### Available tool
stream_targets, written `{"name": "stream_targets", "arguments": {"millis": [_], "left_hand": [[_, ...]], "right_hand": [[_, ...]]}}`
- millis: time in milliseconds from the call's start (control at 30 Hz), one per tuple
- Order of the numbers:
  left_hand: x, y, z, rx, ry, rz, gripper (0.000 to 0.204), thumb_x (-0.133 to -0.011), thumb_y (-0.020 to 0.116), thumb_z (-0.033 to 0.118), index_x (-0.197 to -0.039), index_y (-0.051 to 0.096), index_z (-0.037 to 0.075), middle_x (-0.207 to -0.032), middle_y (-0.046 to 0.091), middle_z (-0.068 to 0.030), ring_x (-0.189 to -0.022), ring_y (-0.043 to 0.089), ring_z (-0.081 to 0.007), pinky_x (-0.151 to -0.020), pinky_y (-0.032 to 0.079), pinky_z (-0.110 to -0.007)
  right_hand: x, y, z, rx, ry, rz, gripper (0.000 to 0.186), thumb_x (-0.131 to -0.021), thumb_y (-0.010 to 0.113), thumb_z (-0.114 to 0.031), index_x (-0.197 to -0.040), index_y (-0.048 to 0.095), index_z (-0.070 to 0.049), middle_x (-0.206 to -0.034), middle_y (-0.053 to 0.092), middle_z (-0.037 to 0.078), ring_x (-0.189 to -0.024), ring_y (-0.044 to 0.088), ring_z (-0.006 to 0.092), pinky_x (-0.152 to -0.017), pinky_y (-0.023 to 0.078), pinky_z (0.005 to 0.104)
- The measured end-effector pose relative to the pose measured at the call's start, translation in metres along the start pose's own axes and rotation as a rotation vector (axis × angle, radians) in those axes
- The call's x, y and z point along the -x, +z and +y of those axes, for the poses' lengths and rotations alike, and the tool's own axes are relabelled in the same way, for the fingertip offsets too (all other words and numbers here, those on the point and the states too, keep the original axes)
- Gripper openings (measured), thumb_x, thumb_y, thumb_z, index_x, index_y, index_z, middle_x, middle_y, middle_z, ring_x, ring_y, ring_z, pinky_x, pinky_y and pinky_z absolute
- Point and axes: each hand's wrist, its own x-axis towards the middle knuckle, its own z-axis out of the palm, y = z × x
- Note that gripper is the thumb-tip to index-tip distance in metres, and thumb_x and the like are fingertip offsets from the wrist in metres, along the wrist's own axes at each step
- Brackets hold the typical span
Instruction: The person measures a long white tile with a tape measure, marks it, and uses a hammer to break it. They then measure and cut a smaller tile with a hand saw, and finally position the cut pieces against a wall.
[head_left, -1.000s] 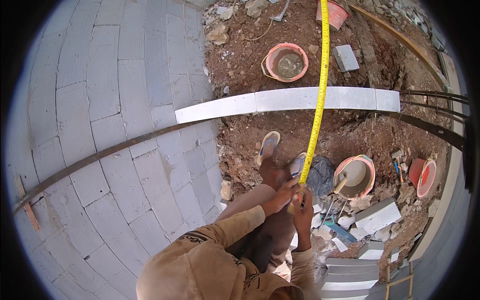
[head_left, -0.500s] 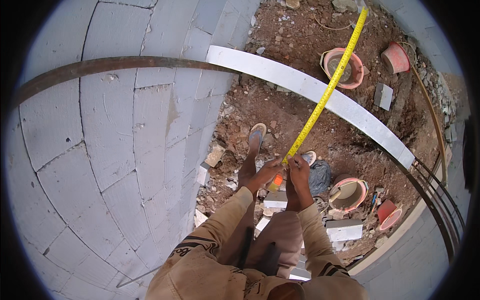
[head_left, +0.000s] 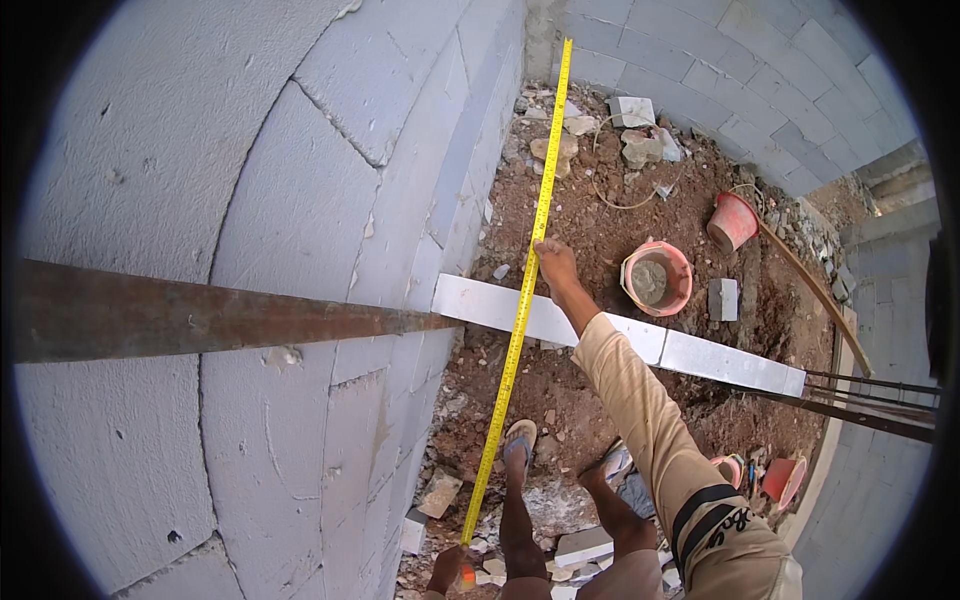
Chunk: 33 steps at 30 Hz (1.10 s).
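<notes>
A yellow tape measure blade [head_left: 513, 350] is pulled out long, running from low by my legs up to a free end against the far wall. At the lower edge my left hand [head_left: 447, 570] is closed on its orange and yellow case [head_left: 466, 577]; part of that hand is cut off. My right hand [head_left: 556, 265], arm stretched forward, is closed on the blade's edge about midway. Below the blade and my right forearm lies a row of pale blocks [head_left: 715, 362], spanning out from the left wall. The blade crosses over the row near its left end.
A grey block wall [head_left: 290, 220] with a rusty metal beam [head_left: 200, 312] rises at left. Over the rubble-strewn dirt stand a bucket with grey mix [head_left: 655, 279], a tipped red bucket [head_left: 733, 221] and a loose block [head_left: 723, 299]. Thin bars [head_left: 870, 390] extend at right.
My right hand has moved forward along the blade, away from the case. My left hand has dropped low and left with the case. The blade has swung left, and the view has shifted.
</notes>
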Motion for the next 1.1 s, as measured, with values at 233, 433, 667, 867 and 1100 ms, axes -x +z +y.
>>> {"name": "stream_targets", "arguments": {"millis": [233, 433, 667, 867, 1100], "left_hand": [[-0.109, -0.025, 0.147, 0.420, 0.259, -0.024, 0.036, -0.106, 0.057, 0.033, -0.094, 0.071, 0.002, -0.084, 0.069, -0.0038, -0.076, 0.065, -0.0146, -0.074, 0.053, -0.031], [-0.200, -0.031, 0.292, 0.327, 0.246, 0.016, 0.038, -0.105, 0.059, 0.038, -0.091, 0.072, 0.005, -0.080, 0.066, -0.0015, -0.072, 0.060, -0.0103, -0.068, 0.048, -0.029], [-0.247, -0.053, 0.365, 0.477, 0.262, -0.023, 0.049, -0.099, 0.062, 0.053, -0.090, 0.070, 0.006, -0.081, 0.066, -0.0065, -0.069, 0.060, -0.0156, -0.066, 0.048, -0.032], [-0.285, -0.093, 0.374, 0.404, 0.148, -0.039, 0.050, -0.097, 0.065, 0.056, -0.097, 0.073, 0.007, -0.090, 0.065, -0.0058, -0.076, 0.057, -0.0143, -0.067, 0.048, -0.033], [-0.293, -0.113, 0.392, 0.329, 0.086, -0.075, 0.056, -0.093, 0.067, 0.062, -0.104, 0.074, 0.007, -0.088, 0.063, -0.0040, -0.077, 0.058, -0.0145, -0.068, 0.049, -0.031]], "right_hand": [[0.086, 0.034, 0.077, -0.016, 0.263, -0.127, 0.023, -0.108, 0.050, -0.022, -0.110, 0.065, -0.005, -0.091, 0.070, 0.006, -0.083, 0.067, 0.0176, -0.077, 0.056, 0.0381], [0.063, 0.037, 0.114, 0.269, 0.119, -0.118, 0.024, -0.102, 0.057, -0.019, -0.113, 0.069, -0.001, -0.091, 0.074, 0.011, -0.078, 0.072, 0.0200, -0.071, 0.060, 0.0372], [0.033, 0.017, 0.100, 0.121, 0.284, -0.258, 0.028, -0.106, 0.052, -0.020, -0.128, 0.064, -0.008, -0.102, 0.070, 0.005, -0.085, 0.064, 0.0159, -0.077, 0.054, 0.0336], [0.087, -0.064, 0.110, 0.220, 0.352, -0.328, 0.027, -0.108, 0.051, -0.023, -0.125, 0.067, -0.009, -0.105, 0.070, 0.004, -0.090, 0.066, 0.0154, -0.082, 0.054, 0.0341], [0.165, -0.188, 0.164, 0.309, 0.477, -0.268, 0.026, -0.103, 0.058, -0.020, -0.123, 0.067, -0.006, -0.105, 0.072, 0.006, -0.091, 0.068, 0.0187, -0.079, 0.054, 0.0339]]}}
